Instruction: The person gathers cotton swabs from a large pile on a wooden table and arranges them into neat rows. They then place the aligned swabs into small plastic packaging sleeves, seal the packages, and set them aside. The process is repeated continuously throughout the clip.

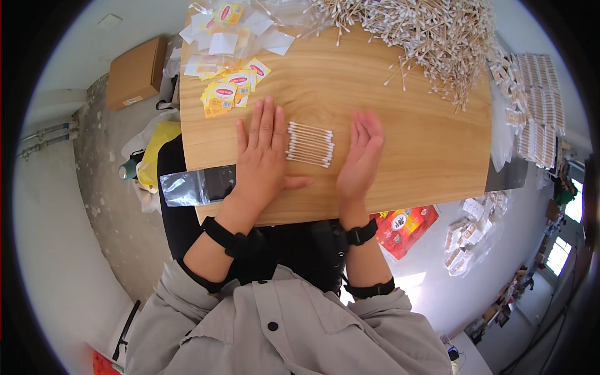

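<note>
A small row of cotton swabs (310,144) lies side by side on the wooden table (412,144), between my two hands. My left hand (262,156) rests flat on the wood with its fingers stretched out, right against the left ends of the swabs, its thumb pointing right below them. On the other side, my right hand (360,153) stands on edge, a short way from the right ends of the row. Its fingers are extended and slightly blurred, and nothing shows in them. A clear plastic bag (195,187) lies at the table's near left edge, beside my left wrist.
A big heap of loose cotton swabs (419,31) covers the far right. Yellow printed cards (226,92) and small clear bags (250,31) lie at the far left. Stacks of packed swabs (537,106) stand beyond the right edge. A cardboard box (136,73) sits left of the table.
</note>
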Demonstrator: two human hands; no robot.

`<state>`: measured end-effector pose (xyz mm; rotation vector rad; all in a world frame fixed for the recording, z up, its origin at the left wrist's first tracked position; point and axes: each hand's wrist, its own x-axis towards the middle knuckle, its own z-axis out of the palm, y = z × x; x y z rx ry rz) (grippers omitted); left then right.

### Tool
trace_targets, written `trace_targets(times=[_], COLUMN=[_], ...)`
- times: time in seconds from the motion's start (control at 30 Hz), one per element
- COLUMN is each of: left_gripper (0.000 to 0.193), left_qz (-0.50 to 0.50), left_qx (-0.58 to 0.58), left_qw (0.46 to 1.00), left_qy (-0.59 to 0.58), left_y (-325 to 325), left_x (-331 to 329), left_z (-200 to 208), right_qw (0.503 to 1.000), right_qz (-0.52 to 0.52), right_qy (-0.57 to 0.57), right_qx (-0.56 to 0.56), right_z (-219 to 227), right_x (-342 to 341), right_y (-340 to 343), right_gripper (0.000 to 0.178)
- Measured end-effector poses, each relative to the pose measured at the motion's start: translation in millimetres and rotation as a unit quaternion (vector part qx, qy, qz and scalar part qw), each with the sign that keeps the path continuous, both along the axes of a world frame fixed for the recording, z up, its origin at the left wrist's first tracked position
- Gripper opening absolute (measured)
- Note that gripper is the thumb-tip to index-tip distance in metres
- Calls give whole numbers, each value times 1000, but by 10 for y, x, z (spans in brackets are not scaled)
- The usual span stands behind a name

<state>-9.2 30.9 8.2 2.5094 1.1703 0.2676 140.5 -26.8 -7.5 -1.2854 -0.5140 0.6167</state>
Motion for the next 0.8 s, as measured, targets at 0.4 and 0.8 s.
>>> trace_targets(times=[0.4, 0.8], left_gripper=[126, 103], left_qz=[28, -17], left_qx=[-13, 30], left_qw=[999, 999], left_qy=[-20, 36], left_y=[-160, -370], left_x=[-43, -137], left_z=[-70, -69], right_qw=[999, 990], right_qz=[39, 84], right_qy=[-18, -97], right_qx=[-5, -55], right_z=[-94, -113], right_x=[-268, -458], right_y=[79, 10], right_gripper=[51, 45])
